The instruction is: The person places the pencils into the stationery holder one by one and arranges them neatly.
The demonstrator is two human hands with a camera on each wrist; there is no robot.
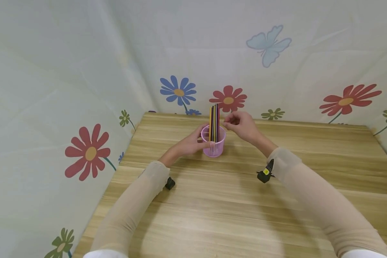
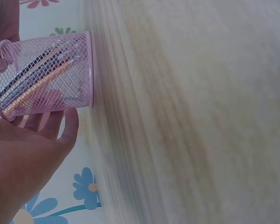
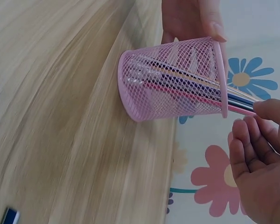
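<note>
A pink mesh pen cup [image 1: 214, 149] stands on the wooden table near its back edge. Several slim pencils [image 1: 214, 123], yellow, dark and red, rise upright out of it. My left hand [image 1: 191, 143] grips the cup from the left, with the thumb in front near the rim and the fingers behind. In the left wrist view the pencils' lower parts show through the mesh. Just right of the pencil tops is my right hand [image 1: 243, 126], its fingers loosely bent and nothing visible between them. In the right wrist view its thumb overlaps the pencil ends; contact is unclear.
A light cloth with printed flowers and a butterfly [image 1: 269, 44] hangs behind and to the left of the table [image 1: 193, 208]. In the right wrist view, a small dark item [image 3: 10, 216] with a white edge shows at the lower left corner.
</note>
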